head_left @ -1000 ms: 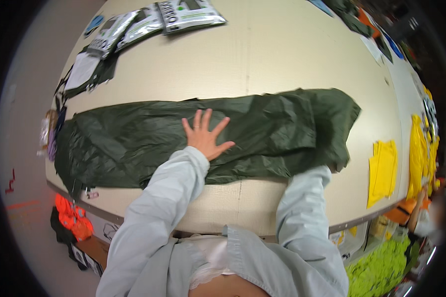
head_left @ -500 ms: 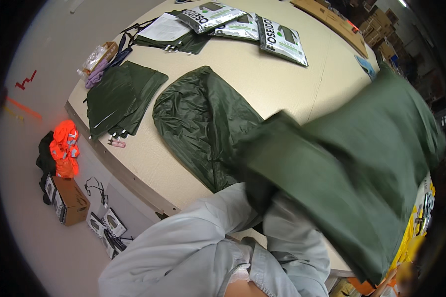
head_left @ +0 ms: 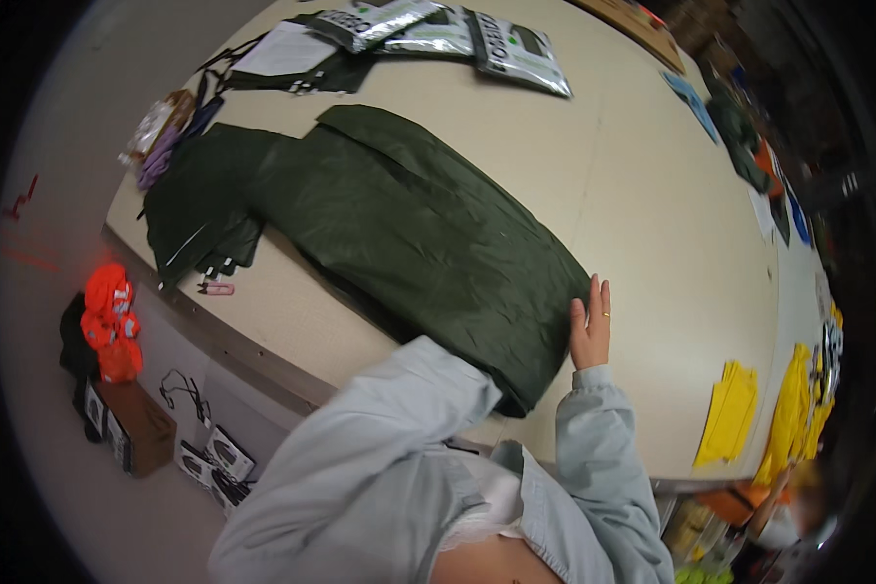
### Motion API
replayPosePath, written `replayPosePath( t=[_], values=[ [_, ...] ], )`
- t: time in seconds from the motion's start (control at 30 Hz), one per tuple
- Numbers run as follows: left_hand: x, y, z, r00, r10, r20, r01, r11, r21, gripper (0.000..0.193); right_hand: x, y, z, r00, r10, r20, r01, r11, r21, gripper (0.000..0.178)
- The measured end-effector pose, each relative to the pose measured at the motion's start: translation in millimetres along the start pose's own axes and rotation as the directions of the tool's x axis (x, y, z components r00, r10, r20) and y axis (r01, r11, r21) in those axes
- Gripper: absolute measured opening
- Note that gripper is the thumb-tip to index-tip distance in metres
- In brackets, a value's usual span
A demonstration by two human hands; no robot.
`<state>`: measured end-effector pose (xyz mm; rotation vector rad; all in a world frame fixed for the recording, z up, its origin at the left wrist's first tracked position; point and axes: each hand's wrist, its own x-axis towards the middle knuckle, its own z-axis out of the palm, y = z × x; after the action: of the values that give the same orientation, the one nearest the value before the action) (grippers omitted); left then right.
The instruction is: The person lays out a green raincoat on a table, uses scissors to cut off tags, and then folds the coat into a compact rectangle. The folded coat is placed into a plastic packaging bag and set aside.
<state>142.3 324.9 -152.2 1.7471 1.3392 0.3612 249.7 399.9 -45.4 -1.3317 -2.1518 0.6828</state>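
A dark green waterproof garment [head_left: 419, 234] lies spread slantwise on the table in front of me, its far left part overlapping a pile of flat green folded pieces [head_left: 197, 190]. My right hand [head_left: 592, 326] is at the garment's right edge, fingers stretched out and thumb apart, with a ring on one finger. It holds nothing and seems to touch the fabric's edge. My left sleeve [head_left: 428, 380] reaches to the near edge of the garment. The left hand beyond its cuff is hidden, so its fingers do not show.
Silver printed packages [head_left: 523, 54] lie at the back beside a white sheet [head_left: 284, 49]. A pink clip-like tool [head_left: 218, 289] is at the left table edge. Yellow fabric [head_left: 728, 414] lies at the right. An orange garment [head_left: 112, 316] and a cardboard box [head_left: 144, 423] are on the floor.
The large green garment, lifted and blurred at the right before, now lies flat over the crumpled green piece. My right hand has come into view at its right edge.
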Motion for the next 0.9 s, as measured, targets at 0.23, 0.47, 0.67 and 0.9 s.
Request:
replayPosePath(
  t=[0.23, 0.47, 0.67, 0.9],
  values=[
    [-121, 9, -34, 0.984, 0.119, -0.131, -0.041, 0.876, 0.481, 0.071, -44, 12, 32, 0.973, 0.195, -0.121, -0.168, 0.964, 0.208, 0.054],
    [-76, 18, 26, 0.998, -0.052, 0.03, 0.036, 0.921, 0.387, 0.073, -39, -2, 41, 0.968, 0.139, -0.207, -0.175, 0.97, -0.167, 0.058],
    [-74, 81, 41, 0.943, 0.036, 0.33, -0.038, 0.999, 0.0, 0.057, -69, -1, 10, 0.901, 0.372, -0.224, -0.434, 0.744, -0.509, 0.058],
    [-167, 37, -28, 0.845, 0.533, 0.05, -0.522, 0.841, -0.14, 0.03, -85, 19, 77, 0.919, 0.286, -0.271, -0.388, 0.538, -0.749, 0.061]
  ],
)
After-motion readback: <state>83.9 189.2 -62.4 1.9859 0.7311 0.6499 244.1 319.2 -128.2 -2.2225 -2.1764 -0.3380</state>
